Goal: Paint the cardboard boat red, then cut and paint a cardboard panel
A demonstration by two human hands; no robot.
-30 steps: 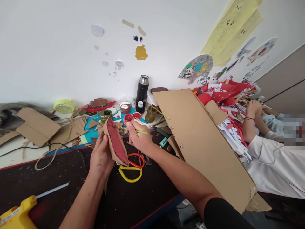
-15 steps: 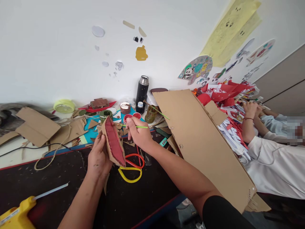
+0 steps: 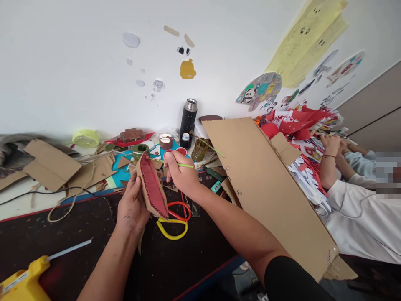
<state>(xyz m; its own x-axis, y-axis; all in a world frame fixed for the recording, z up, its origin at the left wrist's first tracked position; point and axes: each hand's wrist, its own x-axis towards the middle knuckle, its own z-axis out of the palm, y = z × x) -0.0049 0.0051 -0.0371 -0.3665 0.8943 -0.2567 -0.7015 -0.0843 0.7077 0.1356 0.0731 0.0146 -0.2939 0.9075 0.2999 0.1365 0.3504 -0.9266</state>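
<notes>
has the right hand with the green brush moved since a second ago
Yes. The right hand with the green brush has risen toward the red paint pots, away from the scissors.

Two hands at work: left hand (image 3: 131, 209), right hand (image 3: 180, 175). One painted cardboard piece (image 3: 152, 186), one brush (image 3: 183, 165), two red paint pots (image 3: 181, 151), one flask (image 3: 188, 118), two scissors, red (image 3: 178, 209) and yellow (image 3: 172, 230), one glue gun (image 3: 23, 282), one big cardboard sheet (image 3: 266, 184), one other person (image 3: 360, 209)
</notes>
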